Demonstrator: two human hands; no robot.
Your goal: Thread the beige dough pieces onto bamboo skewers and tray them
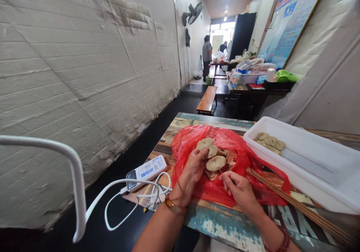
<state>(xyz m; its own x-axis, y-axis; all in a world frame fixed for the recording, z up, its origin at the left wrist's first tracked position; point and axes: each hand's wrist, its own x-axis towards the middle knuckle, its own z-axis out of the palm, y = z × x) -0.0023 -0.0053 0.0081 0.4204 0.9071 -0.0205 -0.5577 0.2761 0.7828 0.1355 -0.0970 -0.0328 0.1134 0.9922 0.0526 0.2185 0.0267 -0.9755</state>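
My left hand (pixel 194 167) is closed on flat tan food slices (pixel 208 147) that lie in an open red plastic bag (pixel 242 150) on the table. My right hand (pixel 237 186) pinches a thin bamboo skewer, its tip stuck in one tan slice (pixel 216 163). A bundle of bamboo skewers (pixel 292 201) lies just to the right of my right hand. Both wrists wear bracelets.
A white plastic tub (pixel 309 162) at the right holds several skewered slices (pixel 271 141). A white power bank (pixel 146 171) with cables lies at the table's left edge. A white brick wall runs along the left. Benches, cluttered tables and two people stand far down the aisle.
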